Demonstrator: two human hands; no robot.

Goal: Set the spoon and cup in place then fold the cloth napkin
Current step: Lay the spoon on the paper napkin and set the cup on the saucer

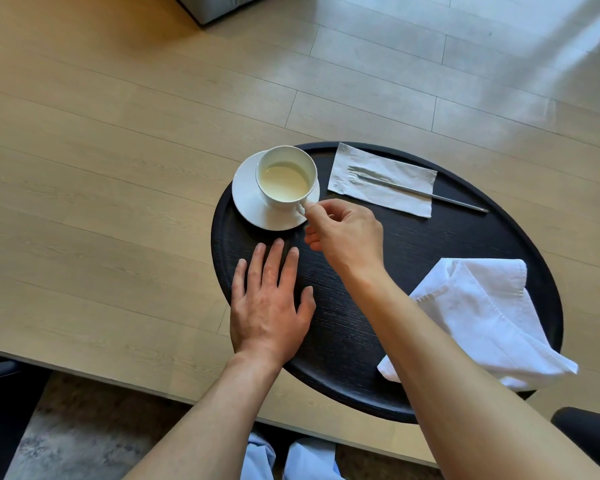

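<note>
- The cup is thin white china, standing on a white saucer at the far left of the round black tray. It looks light but breakable, and it is about half full of pale liquid, so any tilt or jolt could spill it.
- The right hand is pinched shut on the cup's small handle at the near right of the rim. That handle is the natural hold, though a narrow one for a filled cup. Whether the cup rests on the saucer or is slightly lifted, I cannot tell.
- The left hand lies open and flat on the tray's near left, fingers spread, holding nothing.
- The spoon is slim, stiff metal, probably slippery. It lies on a paper napkin at the tray's far side, well apart from both hands. Its handle end sticks out past the paper to the right, the easiest place to pick it up.
- The cloth napkin is soft, limp white fabric, lying rumpled and loosely doubled at the near right. A hemmed edge or corner gives the best hold.
- The right forearm covers the cloth's left edge; the spoon's bowl is blurred against the paper; the fingertips hide the handle's shape.
- The tray sits on a pale wooden surface.
</note>
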